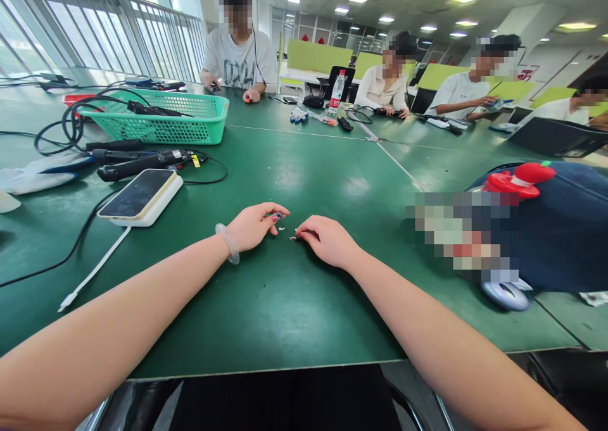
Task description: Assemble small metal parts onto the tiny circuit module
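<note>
Two bare hands meet low over a green table (266, 317), with the gap between them as the clock's centre and twelve straight ahead of the wearer. The left forearm reaches in from eight o'clock, a pale bracelet (227, 244) round its wrist; the left hand (256, 226) is bent slightly, fingers toward three, thumb and fingers gripping a small dark piece (278, 216). The right forearm comes from four o'clock; the right hand (330, 241) has its back up, fingers curled and thumb drawn toward the index finger, pointing to nine. Whether it grips anything cannot be told, as its fingertips meet tiny bits too small to make out. A white crumb (282, 229) lies on the table between the hands. A phone (139, 193) rests on a white block at nine, a green basket (156, 127) stands at ten, a bottle (337, 92) at one, and a dark blue bag (565, 228) at three.
</note>
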A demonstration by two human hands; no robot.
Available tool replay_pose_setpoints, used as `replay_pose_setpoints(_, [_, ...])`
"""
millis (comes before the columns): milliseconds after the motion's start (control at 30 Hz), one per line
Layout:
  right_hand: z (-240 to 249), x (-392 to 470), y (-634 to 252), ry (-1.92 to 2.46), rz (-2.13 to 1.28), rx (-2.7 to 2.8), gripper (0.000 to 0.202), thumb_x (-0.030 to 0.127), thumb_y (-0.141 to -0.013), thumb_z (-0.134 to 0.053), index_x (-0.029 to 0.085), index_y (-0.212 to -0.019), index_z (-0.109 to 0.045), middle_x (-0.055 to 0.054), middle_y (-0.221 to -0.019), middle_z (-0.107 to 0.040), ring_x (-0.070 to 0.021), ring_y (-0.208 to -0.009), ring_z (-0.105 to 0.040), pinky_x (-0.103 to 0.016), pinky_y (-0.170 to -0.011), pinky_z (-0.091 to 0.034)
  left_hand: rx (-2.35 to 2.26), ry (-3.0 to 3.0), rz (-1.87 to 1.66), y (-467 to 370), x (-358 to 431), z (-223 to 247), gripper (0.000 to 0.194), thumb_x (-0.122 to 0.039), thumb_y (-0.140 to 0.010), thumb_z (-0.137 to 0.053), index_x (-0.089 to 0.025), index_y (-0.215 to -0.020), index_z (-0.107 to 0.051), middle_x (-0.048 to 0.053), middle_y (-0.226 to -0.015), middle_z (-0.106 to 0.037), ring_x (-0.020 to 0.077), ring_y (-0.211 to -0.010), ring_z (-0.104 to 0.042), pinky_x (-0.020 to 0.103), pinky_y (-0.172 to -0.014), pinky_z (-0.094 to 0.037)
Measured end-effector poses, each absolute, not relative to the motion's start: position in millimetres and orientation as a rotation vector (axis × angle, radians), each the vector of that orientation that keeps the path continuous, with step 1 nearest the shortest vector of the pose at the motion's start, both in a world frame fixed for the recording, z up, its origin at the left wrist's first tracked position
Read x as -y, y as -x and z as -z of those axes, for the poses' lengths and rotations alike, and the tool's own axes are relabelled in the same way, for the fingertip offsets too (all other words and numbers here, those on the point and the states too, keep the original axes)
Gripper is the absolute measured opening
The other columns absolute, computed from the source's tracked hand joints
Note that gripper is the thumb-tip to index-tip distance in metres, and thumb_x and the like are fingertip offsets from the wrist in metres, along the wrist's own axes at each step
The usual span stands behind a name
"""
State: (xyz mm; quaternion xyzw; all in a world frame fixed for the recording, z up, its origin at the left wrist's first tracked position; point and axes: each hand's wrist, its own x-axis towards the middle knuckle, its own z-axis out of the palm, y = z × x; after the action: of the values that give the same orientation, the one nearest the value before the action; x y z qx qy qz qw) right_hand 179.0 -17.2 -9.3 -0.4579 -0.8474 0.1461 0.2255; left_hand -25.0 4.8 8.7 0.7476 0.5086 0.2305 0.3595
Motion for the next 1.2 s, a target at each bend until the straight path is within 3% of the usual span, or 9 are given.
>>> replay_pose_setpoints(167, [9.9, 19.4, -176.8, 1.257, -0.352, 2.355, 0.009, 0.027, -0.083, -0.059, 0.021, -0.083, -0.066, -0.003, -0.086, -0.063, -0.0147, -0.082, -0.056, -0.029, -0.075, -0.043, -1.283, -1.963, -0.651, 26.2, -7.6, -3.5, 0.036, -0.016, -0.083, -0.039, -0.020, -0.114, -0.058, 0.002, -0.077, -0.067, 0.0123, -0.068, -0.061, 0.024, -0.064, -0.048])
replay_pose_setpoints(267, [9.8, 20.3, -174.6, 1.245, -0.328, 2.373, 0.009, 0.023, -0.082, -0.059, 0.020, -0.076, -0.065, -0.003, -0.086, -0.063, -0.0145, -0.082, -0.056, -0.028, -0.075, -0.043, -1.272, -1.936, -0.659, 25.9, -7.5, -2.5, 0.037, -0.014, -0.082, -0.040, -0.019, -0.115, -0.057, 0.002, -0.078, -0.066, 0.0127, -0.072, -0.063, 0.027, -0.072, -0.051])
replay_pose_setpoints(500, [3.3, 24.5, -173.0, 1.251, -0.479, 2.122, 0.012, 0.020, -0.084, -0.053, 0.022, -0.077, -0.064, 0.001, -0.075, -0.067, -0.0121, -0.070, -0.058, -0.026, -0.070, -0.044, -1.138, -1.990, -0.651, 24.9, -4.5, -1.9, 0.035, -0.025, -0.078, -0.055, -0.021, -0.113, -0.057, 0.001, -0.091, -0.069, 0.0150, -0.082, -0.064, 0.031, -0.084, -0.048])
replay_pose_setpoints(667, [7.3, 23.8, -170.7, 1.189, -0.753, 1.804, 0.005, 0.022, -0.076, -0.059, 0.021, -0.080, -0.061, 0.002, -0.076, -0.068, -0.0126, -0.069, -0.062, -0.029, -0.072, -0.050, -1.082, -2.055, -0.593, 22.1, 1.5, -7.6, 0.036, -0.028, -0.077, -0.058, -0.022, -0.112, -0.057, -0.001, -0.087, -0.071, 0.0155, -0.081, -0.064, 0.031, -0.084, -0.046])
replay_pose_setpoints(833, [10.7, 22.0, -168.4, 1.104, -0.935, 1.669, 0.017, 0.018, -0.070, -0.062, 0.021, -0.086, -0.056, 0.002, -0.075, -0.067, -0.0127, -0.070, -0.065, -0.030, -0.075, -0.051, -1.096, -2.258, -0.587, 18.7, 5.6, -11.5, 0.037, -0.031, -0.076, -0.061, -0.023, -0.112, -0.058, 0.000, -0.089, -0.070, 0.0187, -0.089, -0.062, 0.033, -0.087, -0.044])
replay_pose_setpoints(1200, [3.5, 27.3, -167.2, 1.200, -0.807, 1.747, 0.021, 0.019, -0.071, -0.061, 0.023, -0.087, -0.047, 0.003, -0.075, -0.067, -0.0127, -0.067, -0.062, -0.030, -0.072, -0.049, -1.057, -2.688, -0.510, 16.6, 8.0, -15.0, 0.041, -0.028, -0.084, -0.053, -0.025, -0.125, -0.052, 0.004, -0.089, -0.065, 0.0205, -0.092, -0.056, 0.034, -0.086, -0.042])
